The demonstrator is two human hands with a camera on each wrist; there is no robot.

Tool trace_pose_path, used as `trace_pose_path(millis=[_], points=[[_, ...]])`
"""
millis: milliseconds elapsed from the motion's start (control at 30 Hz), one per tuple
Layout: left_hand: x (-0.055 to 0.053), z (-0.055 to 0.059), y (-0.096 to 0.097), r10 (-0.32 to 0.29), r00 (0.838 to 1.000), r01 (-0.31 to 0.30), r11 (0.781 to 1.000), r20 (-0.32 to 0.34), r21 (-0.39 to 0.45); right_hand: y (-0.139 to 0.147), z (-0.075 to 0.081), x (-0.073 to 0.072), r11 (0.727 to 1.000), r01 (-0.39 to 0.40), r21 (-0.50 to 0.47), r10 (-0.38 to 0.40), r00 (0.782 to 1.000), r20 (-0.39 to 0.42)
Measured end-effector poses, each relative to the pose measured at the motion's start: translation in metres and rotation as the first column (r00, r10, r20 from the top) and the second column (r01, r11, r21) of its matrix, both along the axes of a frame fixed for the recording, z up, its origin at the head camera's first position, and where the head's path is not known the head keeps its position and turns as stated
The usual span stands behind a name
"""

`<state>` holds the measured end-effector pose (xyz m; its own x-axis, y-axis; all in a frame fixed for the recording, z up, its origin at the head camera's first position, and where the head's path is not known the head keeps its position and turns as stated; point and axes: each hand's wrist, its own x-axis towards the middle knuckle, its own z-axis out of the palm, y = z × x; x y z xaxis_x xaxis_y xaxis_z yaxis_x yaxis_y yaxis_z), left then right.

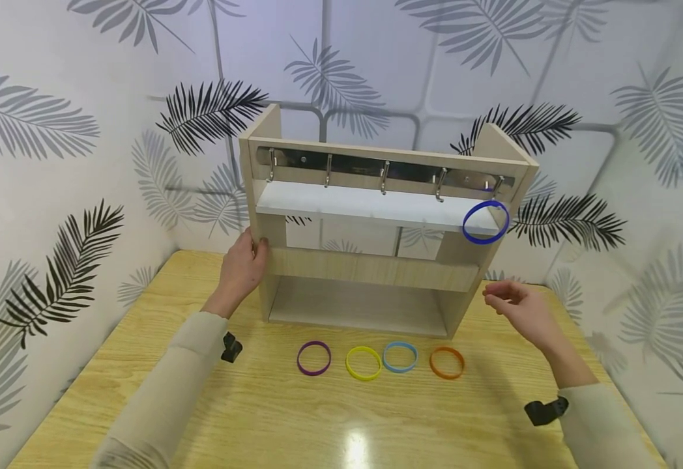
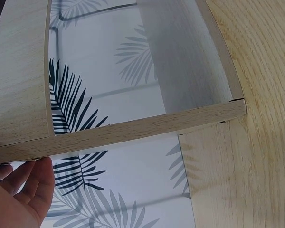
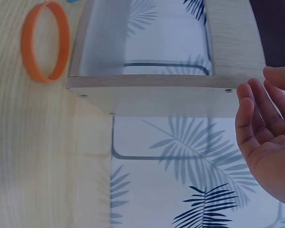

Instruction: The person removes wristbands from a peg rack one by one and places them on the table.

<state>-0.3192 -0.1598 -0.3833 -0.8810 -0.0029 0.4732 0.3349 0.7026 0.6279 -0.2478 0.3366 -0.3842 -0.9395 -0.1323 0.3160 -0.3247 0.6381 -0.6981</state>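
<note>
A light wood shelf rack (image 1: 371, 267) stands on the table, with a metal hook strip (image 1: 353, 163) along its upper front. From the rightmost hook hangs a dark blue wristband (image 1: 485, 223). My left hand (image 1: 243, 266) holds the rack's left side panel at its front edge; in the left wrist view its fingers (image 2: 38, 183) touch the panel's outer face, with the thumb out of sight. Beside the right side panel, my right hand (image 1: 520, 311) has loosely bent fingers and holds nothing. The right wrist view shows its fingertips (image 3: 244, 90) close to the panel edge.
Before the rack lie a purple wristband (image 1: 314, 358), a yellow wristband (image 1: 363, 363), a light blue wristband (image 1: 400, 357) and an orange wristband (image 1: 447, 363) on the wooden table (image 1: 294, 423). Leaf-patterned walls (image 1: 365, 58) rise behind and on both sides.
</note>
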Motion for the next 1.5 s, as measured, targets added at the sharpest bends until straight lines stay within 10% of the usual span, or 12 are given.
trace_pose_path(millis=[433,800,1500], points=[[0.000,0.000,0.000,0.000,1.000,0.000,1.000,0.003,-0.008,-0.011,0.043,0.007,0.988,0.025,-0.151,-0.058,0.974,-0.219],[0.001,0.000,0.000,0.008,1.000,-0.008,1.000,0.005,0.001,-0.019,0.075,0.003,0.978,0.045,-0.205,-0.097,0.963,-0.252],[0.001,-0.001,0.000,-0.012,1.000,0.012,1.000,-0.010,0.010,-0.029,0.087,-0.011,0.967,0.029,-0.253,-0.102,0.954,-0.281]])
